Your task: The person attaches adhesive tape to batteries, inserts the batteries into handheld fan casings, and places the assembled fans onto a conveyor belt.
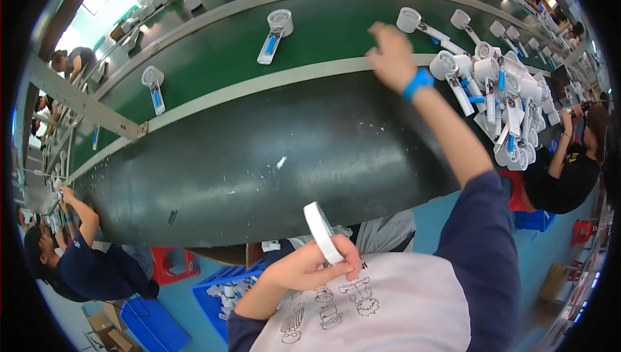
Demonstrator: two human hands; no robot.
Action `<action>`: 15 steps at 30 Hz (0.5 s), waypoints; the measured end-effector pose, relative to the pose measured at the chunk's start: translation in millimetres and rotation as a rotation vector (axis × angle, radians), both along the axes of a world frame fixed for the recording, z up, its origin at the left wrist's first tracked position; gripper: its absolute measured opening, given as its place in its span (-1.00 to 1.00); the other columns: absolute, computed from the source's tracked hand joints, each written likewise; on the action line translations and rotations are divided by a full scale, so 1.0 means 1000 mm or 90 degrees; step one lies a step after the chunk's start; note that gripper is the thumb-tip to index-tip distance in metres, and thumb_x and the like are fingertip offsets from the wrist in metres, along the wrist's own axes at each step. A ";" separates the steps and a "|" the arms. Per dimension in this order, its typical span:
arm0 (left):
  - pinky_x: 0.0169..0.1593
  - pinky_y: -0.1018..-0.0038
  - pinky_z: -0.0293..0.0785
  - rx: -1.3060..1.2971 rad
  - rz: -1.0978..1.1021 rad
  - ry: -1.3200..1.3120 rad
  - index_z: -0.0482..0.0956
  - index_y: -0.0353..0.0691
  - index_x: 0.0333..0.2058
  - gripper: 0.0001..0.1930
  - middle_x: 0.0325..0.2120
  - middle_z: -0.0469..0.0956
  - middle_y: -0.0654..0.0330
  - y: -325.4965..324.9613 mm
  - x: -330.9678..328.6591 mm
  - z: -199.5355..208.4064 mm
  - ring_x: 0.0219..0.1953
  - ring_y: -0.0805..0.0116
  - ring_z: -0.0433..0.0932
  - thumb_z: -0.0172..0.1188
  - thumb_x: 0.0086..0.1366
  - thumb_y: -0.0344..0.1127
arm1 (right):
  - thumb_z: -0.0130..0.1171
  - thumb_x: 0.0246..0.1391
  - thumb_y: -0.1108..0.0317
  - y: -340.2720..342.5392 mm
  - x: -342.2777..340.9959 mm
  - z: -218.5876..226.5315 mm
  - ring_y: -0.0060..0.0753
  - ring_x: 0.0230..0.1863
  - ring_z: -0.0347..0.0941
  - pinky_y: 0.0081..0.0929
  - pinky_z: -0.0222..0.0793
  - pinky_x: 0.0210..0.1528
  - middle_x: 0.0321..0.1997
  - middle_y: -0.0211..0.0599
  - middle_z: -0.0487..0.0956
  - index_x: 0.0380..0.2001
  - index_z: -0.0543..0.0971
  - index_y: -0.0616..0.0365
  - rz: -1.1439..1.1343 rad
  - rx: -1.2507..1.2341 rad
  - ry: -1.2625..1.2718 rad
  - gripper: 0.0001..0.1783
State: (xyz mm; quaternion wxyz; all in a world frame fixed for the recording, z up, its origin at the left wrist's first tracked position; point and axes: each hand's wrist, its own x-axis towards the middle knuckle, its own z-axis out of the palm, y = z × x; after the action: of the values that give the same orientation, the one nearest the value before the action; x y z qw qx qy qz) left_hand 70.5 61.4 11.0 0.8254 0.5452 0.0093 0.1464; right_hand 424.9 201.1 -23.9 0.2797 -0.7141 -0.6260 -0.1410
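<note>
One white ring (319,232) sits grasped in the fingers of the left hand (310,269) at the near edge of the worktop (259,158); the right hand (393,62), fingers released, hovers far right beside heaped white devices (511,83).

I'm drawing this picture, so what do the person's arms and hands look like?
The left hand and right hand are bare, with no gloves. A bright blue band goes around the right wrist; I see none on the left. The short sleeves are dark navy blue, beside a white shirt front.
</note>
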 end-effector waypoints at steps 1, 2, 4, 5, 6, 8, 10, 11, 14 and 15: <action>-0.35 0.48 0.32 -0.041 0.021 0.001 0.37 -0.32 -0.20 -0.86 -0.50 0.48 0.15 -0.004 -0.001 0.000 -0.45 0.39 0.41 0.00 0.26 -0.54 | 0.16 -0.19 0.35 0.029 0.060 -0.006 0.06 0.10 0.32 -0.02 0.26 0.09 0.06 -0.01 0.41 0.13 0.27 0.11 -0.180 -0.058 -0.058 -0.30; -0.35 0.48 0.32 -0.037 0.029 0.001 0.37 -0.32 -0.20 -0.86 -0.50 0.48 0.15 -0.005 -0.005 -0.002 -0.45 0.39 0.41 0.00 0.26 -0.54 | 0.24 -0.24 0.28 0.035 0.083 0.015 0.04 0.19 0.25 0.19 0.18 0.12 0.17 0.00 0.32 0.28 0.11 -0.02 -0.245 -0.138 -0.106 -0.07; -0.40 0.49 0.27 -0.021 0.057 -0.018 0.37 -0.33 -0.22 -0.88 -0.52 0.45 0.15 -0.004 -0.010 -0.002 -0.49 0.42 0.36 -0.01 0.27 -0.48 | 0.28 -0.17 0.25 0.054 0.166 -0.017 -0.01 0.31 0.14 0.14 0.13 0.23 0.25 -0.01 0.23 0.37 -0.10 -0.28 -0.264 -0.284 -0.112 0.07; -0.40 0.49 0.27 -0.013 0.039 -0.024 0.37 -0.33 -0.22 -0.88 -0.52 0.45 0.15 -0.001 -0.011 0.001 -0.49 0.42 0.36 -0.01 0.27 -0.48 | 0.24 -0.11 0.34 0.051 0.240 -0.036 0.00 0.23 0.25 -0.16 0.26 0.22 0.23 -0.03 0.27 0.36 -0.05 -0.36 -0.019 -0.310 0.086 0.00; -0.34 0.49 0.30 -0.046 0.067 0.015 0.37 -0.35 -0.21 -0.88 -0.48 0.43 0.17 -0.002 -0.016 0.000 -0.45 0.44 0.36 -0.07 0.30 -0.49 | 0.25 -0.13 0.38 0.066 0.233 -0.035 0.03 0.14 0.33 -0.21 0.31 0.15 0.14 -0.04 0.33 0.33 0.01 -0.32 -0.019 -0.288 0.044 -0.03; -0.22 0.44 0.38 -0.108 0.105 0.072 0.36 -0.37 -0.21 -0.85 -0.41 0.44 0.14 -0.011 -0.030 -0.006 -0.36 0.41 0.42 -0.17 0.35 -0.48 | 0.26 -0.15 0.42 0.066 0.200 -0.017 0.05 0.04 0.41 -0.27 0.37 0.09 0.06 -0.04 0.39 0.31 0.07 -0.28 -0.015 -0.269 0.002 -0.06; -0.17 0.41 0.40 -0.145 0.139 0.055 0.36 -0.38 -0.21 -0.85 -0.37 0.47 0.10 -0.018 -0.038 -0.011 -0.30 0.37 0.45 -0.18 0.35 -0.49 | 0.22 -0.11 0.38 0.052 0.124 0.020 -0.01 -0.16 0.48 -0.23 0.44 -0.12 -0.12 -0.08 0.43 0.20 0.23 -0.16 0.020 -0.219 -0.094 -0.26; -0.12 0.39 0.41 -0.175 0.160 0.037 0.36 -0.38 -0.21 -0.85 -0.34 0.50 0.05 -0.022 -0.039 -0.012 -0.24 0.33 0.49 -0.19 0.35 -0.50 | 0.22 -0.12 0.38 0.040 0.095 0.031 -0.01 -0.21 0.48 -0.22 0.43 -0.16 -0.16 -0.09 0.43 0.15 0.27 -0.12 0.037 -0.184 -0.079 -0.31; -0.03 0.34 0.42 -0.125 0.222 0.040 0.38 -0.38 -0.21 -0.83 -0.18 0.51 -0.09 -0.018 -0.033 -0.002 -0.07 0.20 0.50 -0.18 0.33 -0.49 | 0.27 -0.18 0.33 -0.010 0.008 0.037 -0.11 -0.26 0.50 -0.29 0.43 -0.17 -0.23 -0.12 0.46 0.04 0.37 0.03 0.129 -0.099 0.048 -0.39; -0.02 0.33 0.43 -0.070 0.269 0.084 0.39 -0.39 -0.21 -0.83 -0.15 0.50 -0.12 -0.017 -0.035 -0.002 -0.04 0.17 0.49 -0.17 0.32 -0.48 | 0.28 -0.21 0.33 -0.035 -0.040 0.049 -0.13 -0.25 0.50 -0.33 0.43 -0.15 -0.23 -0.11 0.48 0.01 0.39 0.12 0.162 -0.149 0.117 -0.39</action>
State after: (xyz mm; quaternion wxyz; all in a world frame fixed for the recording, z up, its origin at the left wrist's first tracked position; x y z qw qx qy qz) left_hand 35.7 44.5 9.3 0.8025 0.4937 0.1852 0.2791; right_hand 384.9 165.7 24.6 0.2663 -0.6666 -0.6954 0.0347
